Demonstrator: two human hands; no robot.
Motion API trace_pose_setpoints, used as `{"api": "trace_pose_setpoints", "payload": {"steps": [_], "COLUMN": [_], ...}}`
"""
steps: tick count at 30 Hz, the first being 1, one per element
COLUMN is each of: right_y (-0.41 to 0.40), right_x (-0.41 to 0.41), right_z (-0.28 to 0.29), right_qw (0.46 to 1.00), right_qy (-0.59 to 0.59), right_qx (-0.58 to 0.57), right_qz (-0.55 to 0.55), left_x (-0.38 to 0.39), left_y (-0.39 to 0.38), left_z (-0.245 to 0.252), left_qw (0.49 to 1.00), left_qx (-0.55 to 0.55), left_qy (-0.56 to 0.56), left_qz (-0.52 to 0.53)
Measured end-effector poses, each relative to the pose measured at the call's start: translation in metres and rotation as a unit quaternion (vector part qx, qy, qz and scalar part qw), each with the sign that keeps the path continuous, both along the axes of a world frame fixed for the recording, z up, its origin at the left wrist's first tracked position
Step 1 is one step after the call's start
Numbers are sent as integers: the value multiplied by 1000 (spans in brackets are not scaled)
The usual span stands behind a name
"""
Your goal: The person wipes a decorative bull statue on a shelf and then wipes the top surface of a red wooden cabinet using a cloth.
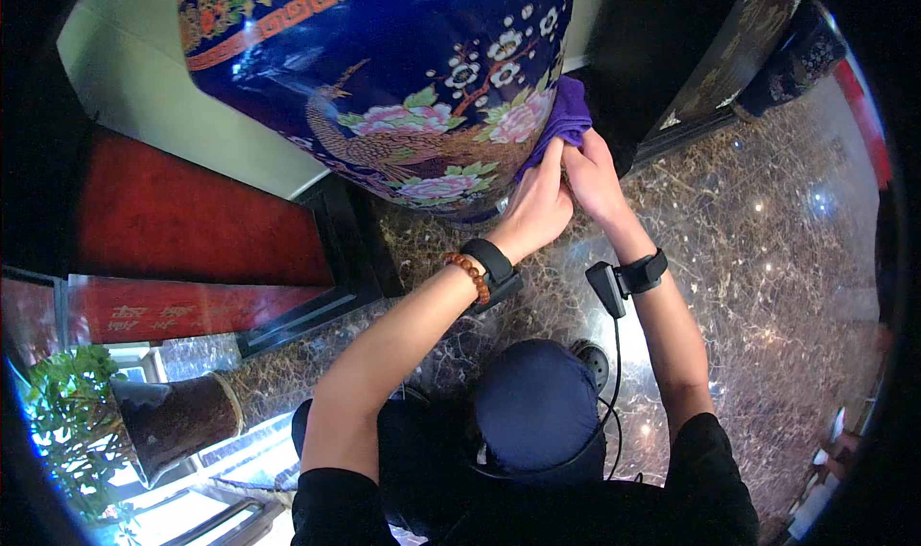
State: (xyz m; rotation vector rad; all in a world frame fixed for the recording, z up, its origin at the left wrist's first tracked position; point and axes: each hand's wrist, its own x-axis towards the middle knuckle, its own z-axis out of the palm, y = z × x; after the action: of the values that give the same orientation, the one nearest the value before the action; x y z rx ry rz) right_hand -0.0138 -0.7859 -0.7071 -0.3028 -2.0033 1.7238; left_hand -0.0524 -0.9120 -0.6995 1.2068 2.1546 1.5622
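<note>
A large dark-blue porcelain vase (403, 78), painted with a pheasant-like bird, pink peonies and white blossoms, fills the top middle of the view. A purple cloth (568, 110) lies against the vase's right side, low down. My right hand (596, 175) grips the cloth's lower edge. Just left of it, my left hand (536, 204) reaches to the same cloth beside the vase's lower wall, and its fingertips are partly hidden. Both wrists wear black straps, the left one also a brown bead bracelet (471, 276).
The vase stands on a brown marbled floor (727, 272). Red panels with a black frame (201, 222) are at the left, and a potted plant (72, 395) is at the lower left. Dark furniture (709, 71) and another dark patterned vase (795, 64) are at the upper right.
</note>
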Motion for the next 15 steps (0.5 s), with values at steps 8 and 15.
{"api": "trace_pose_setpoints", "payload": {"steps": [8,15], "right_y": [3,0], "right_x": [-5,-11], "right_z": [-82,-101], "right_qw": [992,987], "right_qy": [-109,-134], "right_qx": [-48,-50], "right_qz": [51,68], "left_x": [3,5], "left_y": [-9,-13], "left_z": [-83,-109], "left_qw": [989,981], "left_qx": [-138,-175], "left_qy": [-24,-61], "left_qz": [46,61]}}
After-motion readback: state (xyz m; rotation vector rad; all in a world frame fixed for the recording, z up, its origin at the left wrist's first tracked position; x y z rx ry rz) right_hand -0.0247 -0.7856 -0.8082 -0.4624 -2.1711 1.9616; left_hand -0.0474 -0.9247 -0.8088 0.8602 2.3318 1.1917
